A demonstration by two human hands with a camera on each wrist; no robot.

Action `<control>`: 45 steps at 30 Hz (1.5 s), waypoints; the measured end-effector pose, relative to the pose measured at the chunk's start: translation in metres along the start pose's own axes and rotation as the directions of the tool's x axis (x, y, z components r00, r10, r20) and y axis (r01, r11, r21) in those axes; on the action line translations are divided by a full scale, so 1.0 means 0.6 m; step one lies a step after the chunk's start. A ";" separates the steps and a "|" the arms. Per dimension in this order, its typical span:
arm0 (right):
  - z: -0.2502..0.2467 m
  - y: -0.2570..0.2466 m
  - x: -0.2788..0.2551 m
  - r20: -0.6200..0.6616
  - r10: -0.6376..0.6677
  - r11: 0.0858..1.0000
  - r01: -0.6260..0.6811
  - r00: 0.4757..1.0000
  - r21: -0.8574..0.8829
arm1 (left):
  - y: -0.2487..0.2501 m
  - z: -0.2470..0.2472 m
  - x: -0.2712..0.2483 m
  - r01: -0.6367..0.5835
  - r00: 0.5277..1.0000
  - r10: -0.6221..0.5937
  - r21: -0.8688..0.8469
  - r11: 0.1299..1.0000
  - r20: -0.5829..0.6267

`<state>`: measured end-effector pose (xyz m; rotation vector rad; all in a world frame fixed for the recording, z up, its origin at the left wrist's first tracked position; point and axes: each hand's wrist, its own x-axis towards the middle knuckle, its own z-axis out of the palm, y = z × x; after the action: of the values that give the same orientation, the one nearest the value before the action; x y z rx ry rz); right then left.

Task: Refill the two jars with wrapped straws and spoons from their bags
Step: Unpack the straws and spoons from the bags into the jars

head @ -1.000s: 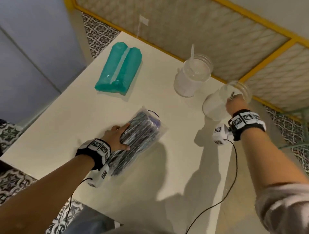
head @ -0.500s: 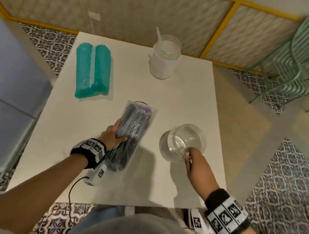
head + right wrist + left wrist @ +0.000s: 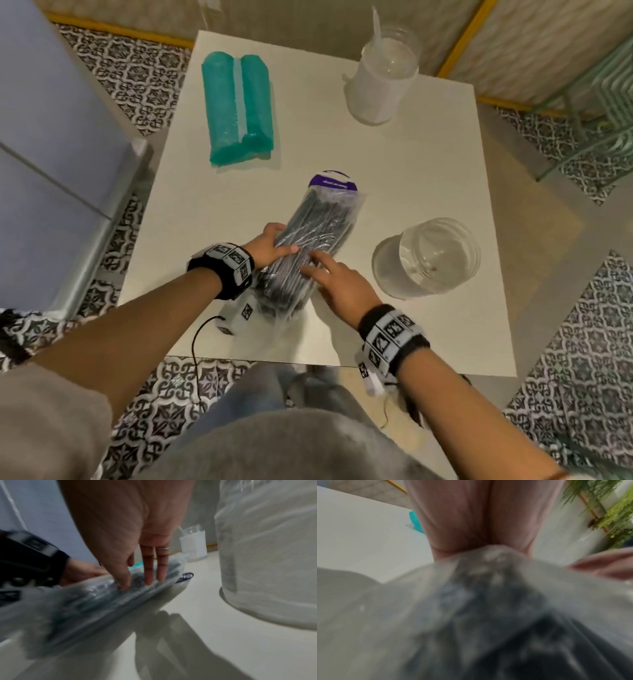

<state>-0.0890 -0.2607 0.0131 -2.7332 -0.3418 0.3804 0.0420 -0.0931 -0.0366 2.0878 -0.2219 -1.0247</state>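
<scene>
While L hand (image 3: 265, 248) holds straw bag (image 3: 315, 240) | R hand (image 3: 337, 286) fingers straight, touching bag

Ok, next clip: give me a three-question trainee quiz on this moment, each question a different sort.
1. True or false: the near jar stands to the right of the clear bag of dark items.
2. Which bag do both hands touch? A) the teal bag B) the clear bag of dark items C) neither
3. Fill in: a single white item sticks up out of the ____ jar, at the table's back edge.

Key
1. True.
2. B: the left hand grips its side, and the right hand lays straight fingers on top.
3. far.
</scene>
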 end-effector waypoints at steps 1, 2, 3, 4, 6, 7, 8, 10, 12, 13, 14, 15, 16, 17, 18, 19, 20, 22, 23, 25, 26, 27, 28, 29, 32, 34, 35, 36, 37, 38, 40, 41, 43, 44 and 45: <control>0.005 0.004 0.018 0.021 -0.033 0.999 0.032 0.999 0.034 | -0.001 -0.004 -0.005 0.000 1.000 0.000 -0.004 1.000 0.007; 0.008 0.006 0.033 0.032 -0.071 0.996 0.069 0.997 0.061 | 0.000 -0.009 -0.011 0.000 1.000 0.000 0.001 1.000 0.008; 0.007 0.006 0.045 0.037 -0.100 0.992 0.097 0.994 0.076 | 0.000 -0.014 -0.018 -0.010 1.000 0.010 0.011 1.000 0.014; 0.006 0.008 0.054 0.030 -0.123 0.989 0.120 0.992 0.086 | 0.001 -0.021 -0.027 -0.022 1.000 0.021 0.022 1.000 0.015; -0.003 0.008 0.066 0.000 -0.120 0.985 0.119 0.993 0.123 | 0.001 -0.035 -0.052 -0.055 0.998 0.056 0.027 0.998 -0.036; -0.010 0.005 0.070 -0.021 -0.103 0.983 0.105 0.995 0.151 | -0.003 -0.042 -0.070 -0.068 0.994 0.066 -0.030 0.997 -0.085; -0.020 0.000 0.075 -0.054 -0.088 0.978 0.097 0.995 0.183 | -0.007 -0.046 -0.093 -0.093 0.986 0.073 -0.127 0.988 -0.151; -0.045 -0.013 0.085 -0.127 -0.056 0.966 0.086 0.990 0.245 | -0.018 -0.053 -0.145 -0.200 0.951 0.128 -0.244 0.949 -0.281; -0.074 -0.025 0.096 -0.162 -0.027 0.953 0.075 0.986 0.295 | -0.018 -0.053 -0.206 -0.335 0.888 0.287 -0.080 0.939 -0.360; -0.087 -0.029 0.102 -0.167 -0.016 0.946 0.069 0.986 0.317 | -0.018 -0.050 -0.232 -0.399 0.843 0.379 0.028 0.916 -0.381; -0.097 -0.031 0.107 -0.166 -0.015 0.937 0.072 0.986 0.342 | -0.021 -0.043 -0.252 -0.445 0.806 0.443 0.091 0.891 -0.393; -0.105 -0.032 0.110 -0.147 -0.005 0.926 0.060 0.989 0.374 | -0.025 -0.035 -0.264 -0.474 0.773 0.483 0.132 0.871 -0.411; -0.109 -0.032 0.114 -0.123 0.004 0.913 0.046 0.992 0.405 | -0.030 -0.028 -0.269 -0.483 0.753 0.495 0.146 0.863 -0.433; -0.112 -0.034 0.116 -0.090 0.024 0.902 0.017 0.996 0.431 | -0.033 -0.024 -0.272 -0.466 0.754 0.473 0.135 0.874 -0.455; -0.113 -0.033 0.119 -0.065 0.034 0.895 -0.001 0.997 0.446 | -0.030 -0.020 -0.273 -0.426 0.764 0.417 0.100 0.899 -0.493; -0.115 -0.034 0.121 -0.042 0.041 0.898 -0.018 0.998 0.440 | -0.029 -0.018 -0.271 -0.377 0.763 0.348 0.062 0.924 -0.545; -0.115 -0.035 0.123 -0.035 0.038 0.907 -0.020 0.999 0.421 | -0.024 -0.017 -0.268 -0.324 0.752 0.273 0.025 0.946 -0.600; -0.119 -0.040 0.124 -0.051 0.006 0.927 0.014 0.999 0.374 | -0.021 -0.014 -0.261 -0.255 0.741 0.128 -0.101 0.962 -0.659; -0.123 -0.047 0.124 -0.083 -0.039 0.931 0.066 0.996 0.360 | -0.020 -0.012 -0.260 -0.255 0.746 0.063 -0.197 0.947 -0.663; -0.124 -0.072 0.123 -0.139 -0.172 0.907 0.212 0.975 0.365 | -0.016 -0.006 -0.258 -0.286 0.761 -0.015 -0.356 0.890 -0.649; -0.124 -0.089 0.122 -0.150 -0.234 0.882 0.275 0.961 0.383 | -0.012 -0.004 -0.258 -0.294 0.761 -0.033 -0.388 0.873 -0.649; -0.122 -0.109 0.122 -0.144 -0.281 0.858 0.315 0.949 0.405 | -0.009 -0.003 -0.258 -0.297 0.757 -0.043 -0.402 0.866 -0.652; -0.117 -0.126 0.123 -0.137 -0.312 0.842 0.340 0.940 0.418 | -0.006 -0.003 -0.257 -0.304 0.744 -0.036 -0.387 0.871 -0.667; -0.112 -0.141 0.126 -0.122 -0.323 0.834 0.343 0.939 0.433 | -0.005 -0.002 -0.256 -0.317 0.727 -0.016 -0.355 0.879 -0.687; -0.101 -0.163 0.137 -0.103 -0.301 0.827 0.313 0.948 0.467 | -0.002 -0.002 -0.259 -0.339 0.718 0.031 -0.309 0.889 -0.696; -0.105 -0.161 0.140 -0.079 -0.287 0.850 0.292 0.955 0.438 | -0.002 -0.003 -0.261 -0.356 0.727 0.030 -0.339 0.871 -0.686; -0.110 -0.152 0.140 -0.069 -0.276 0.870 0.280 0.959 0.407 | -0.001 -0.005 -0.264 -0.364 0.736 0.009 -0.385 0.848 -0.677; -0.114 -0.137 0.140 -0.067 -0.255 0.887 0.261 0.965 0.381 | -0.003 -0.009 -0.268 -0.376 0.742 -0.023 -0.444 0.813 -0.670; -0.118 -0.116 0.139 -0.071 -0.218 0.904 0.229 0.973 0.360 | -0.012 -0.012 -0.274 -0.392 0.742 -0.061 -0.506 0.769 -0.668; -0.124 -0.088 0.136 -0.086 -0.159 0.925 0.179 0.984 0.336 | -0.017 -0.019 -0.276 -0.406 0.746 -0.082 -0.549 0.730 -0.661; -0.130 -0.036 0.127 -0.085 -0.056 0.962 0.077 0.995 0.261 | -0.039 -0.027 -0.289 -0.397 0.738 -0.123 -0.574 0.716 -0.664; -0.132 -0.012 0.121 -0.080 0.001 0.975 0.017 0.997 0.224 | -0.051 -0.031 -0.292 -0.388 0.733 -0.135 -0.573 0.721 -0.666; -0.132 0.023 0.111 -0.083 0.131 0.976 -0.114 0.988 0.185 | -0.073 -0.036 -0.292 -0.391 0.737 -0.158 -0.605 0.693 -0.657; -0.129 0.037 0.108 -0.092 0.195 0.968 -0.176 0.977 0.176 | -0.083 -0.037 -0.290 -0.384 0.734 -0.172 -0.609 0.694 -0.658; -0.127 0.047 0.105 -0.105 0.260 0.954 -0.238 0.960 0.180 | -0.091 -0.038 -0.287 -0.364 0.723 -0.179 -0.588 0.722 -0.667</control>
<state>-0.0018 -0.2923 0.0571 -2.6243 0.0693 0.2821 -0.0641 0.0361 0.0353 1.5634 0.3887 -0.1164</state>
